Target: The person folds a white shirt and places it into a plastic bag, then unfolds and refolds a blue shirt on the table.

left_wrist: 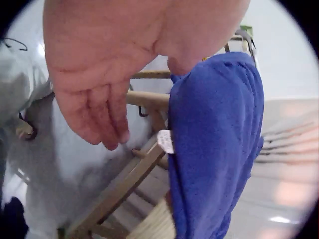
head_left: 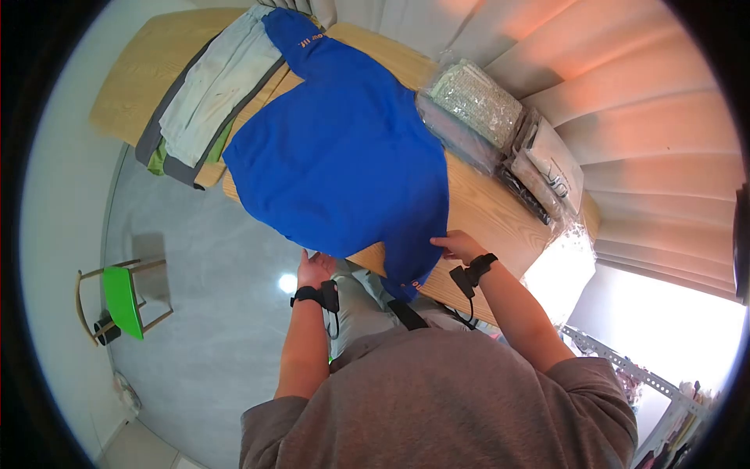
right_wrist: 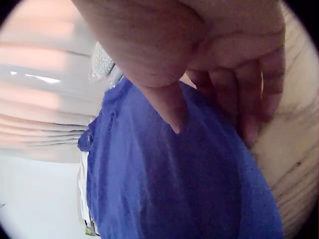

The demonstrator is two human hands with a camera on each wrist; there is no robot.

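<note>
A blue sweatshirt (head_left: pixel 336 148) lies spread over the wooden table, one sleeve stretched toward the back and the other toward the person, both with small orange lettering near the cuff. At the edge of the near sleeve, my right hand (head_left: pixel 462 246) pinches the fabric, thumb on top and fingers along its border. My left hand (head_left: pixel 316 270) is beside the hem at the table's front edge. In the left wrist view its fingers (left_wrist: pixel 102 117) hang loosely, with the thumb tip close to the blue cloth and a small white tag (left_wrist: pixel 165 141) sticking out from its side.
Pale trousers (head_left: pixel 215 90) lie on dark grey and green clothes at the table's far left. Clear plastic packages (head_left: pixel 476 105) of folded items line the back right edge, against a pleated curtain (head_left: pixel 625 102). A green chair (head_left: pixel 123 301) stands on the grey floor at left.
</note>
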